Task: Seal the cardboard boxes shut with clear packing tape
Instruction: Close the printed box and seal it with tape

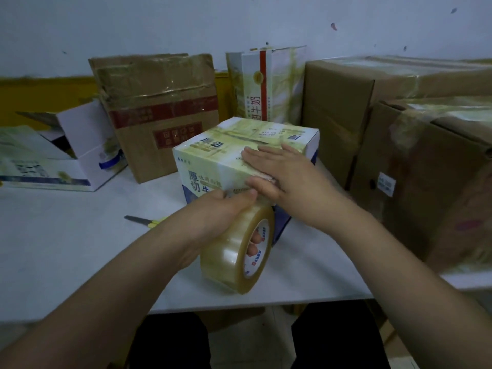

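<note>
Tape roll [234, 251] low centre, your left hand [213, 211] clamped on it, fingers through core, keeping strip taut. Right hand [277, 169] flat, fingers straight, pressing tape onto box [202, 161], mid-frame on desk [66, 249]. Scissors [143, 221] left, for cutting.

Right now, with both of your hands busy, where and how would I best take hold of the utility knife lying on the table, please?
Probably by its yellow handle end. The utility knife lies flat on the table, bare blade pointing left and away, handle partly hidden under the left hand's forearm. Come from above, on its near side, pinching the handle's edges, away from the blade.
</note>
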`<state>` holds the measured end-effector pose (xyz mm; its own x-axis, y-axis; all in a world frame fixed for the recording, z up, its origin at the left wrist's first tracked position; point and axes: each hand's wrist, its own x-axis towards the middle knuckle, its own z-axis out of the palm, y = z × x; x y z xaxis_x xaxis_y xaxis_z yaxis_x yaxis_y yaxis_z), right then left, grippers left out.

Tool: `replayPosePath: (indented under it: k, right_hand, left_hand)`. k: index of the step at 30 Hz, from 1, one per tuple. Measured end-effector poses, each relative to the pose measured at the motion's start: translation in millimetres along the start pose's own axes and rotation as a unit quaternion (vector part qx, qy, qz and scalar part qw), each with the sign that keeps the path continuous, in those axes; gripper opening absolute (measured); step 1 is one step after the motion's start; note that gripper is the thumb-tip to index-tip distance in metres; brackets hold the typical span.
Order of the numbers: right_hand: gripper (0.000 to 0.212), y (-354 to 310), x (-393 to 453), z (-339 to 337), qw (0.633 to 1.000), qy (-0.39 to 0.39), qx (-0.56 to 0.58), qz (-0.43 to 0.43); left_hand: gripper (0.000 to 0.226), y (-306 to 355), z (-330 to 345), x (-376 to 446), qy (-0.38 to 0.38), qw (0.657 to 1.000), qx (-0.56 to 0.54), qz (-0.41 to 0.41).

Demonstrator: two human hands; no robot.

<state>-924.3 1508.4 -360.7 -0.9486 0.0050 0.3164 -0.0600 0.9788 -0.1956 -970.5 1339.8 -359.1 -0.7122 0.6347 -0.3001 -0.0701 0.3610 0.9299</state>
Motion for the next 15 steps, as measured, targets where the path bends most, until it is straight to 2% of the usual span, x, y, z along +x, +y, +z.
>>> replayPosePath:
  k: [3,6,7,9,10,12,15]
  right_hand:
    - [0.055,-1.1,2.5,0.1,0.999,-0.02,-0.043,0.005]
    - [0.065,-8.1,0.0,-9.7,0.996,-0.045,-0.082,0.011]
    - [0.072,-12.9,-0.6,-13.6,0.995,-0.047,-0.084,0.008]
    - [0.081,-29.1,0.0,-20.6,0.998,0.011,-0.062,-0.005]
    - [0.078,-41.0,1.5,-22.8,0.997,0.058,-0.036,-0.018]
    - [0.06,-69.0,8.8,-19.9,0.989,0.135,0.005,-0.063]
    - [0.043,-102.5,26.9,-2.6,0.982,0.136,0.011,-0.128]
  left_hand:
    - [0.037,-6.0,-12.9,3.9,0.0,1.0,-0.011,-0.008]
    - [0.033,-19.2,-53.1,7.8,0.107,0.99,0.072,0.054]
    - [0.028,-28.7,-73.2,9.7,0.158,0.972,0.136,0.106]
    - [0.019,-57.3,-121.3,16.8,0.225,0.903,0.311,0.191]
    - [0.022,-73.2,-143.6,19.6,0.223,0.871,0.389,0.199]
    - [0.036,-102.7,-176.3,28.3,0.171,0.842,0.484,0.168]
    - [0.049,-123.3,-190.9,41.6,0.134,0.807,0.559,0.136]
